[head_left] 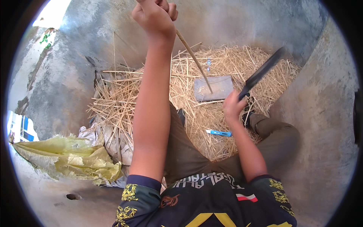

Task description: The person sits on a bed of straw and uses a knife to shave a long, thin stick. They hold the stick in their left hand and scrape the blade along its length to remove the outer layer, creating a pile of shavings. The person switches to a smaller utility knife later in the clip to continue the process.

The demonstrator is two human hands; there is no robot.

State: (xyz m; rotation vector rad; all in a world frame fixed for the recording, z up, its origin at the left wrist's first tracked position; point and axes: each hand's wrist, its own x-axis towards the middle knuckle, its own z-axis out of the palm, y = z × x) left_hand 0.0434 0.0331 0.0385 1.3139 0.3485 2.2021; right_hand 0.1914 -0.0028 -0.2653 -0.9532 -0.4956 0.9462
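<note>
My left hand is raised at the top edge, closed around the upper part of a thin bamboo stick. The stick slants down to the right, and its lower end meets a flat grey block lying among the shavings. In my right hand is the handle of a machete, fingers wrapped round it. Its long dark blade points up and to the right, apart from the stick, and its tip is smeared by motion.
Bamboo shavings cover the ground around the block. A blue utility knife lies on them between my legs. Split strips pile up at left, with a torn yellow sack nearer. Concrete walls enclose the spot.
</note>
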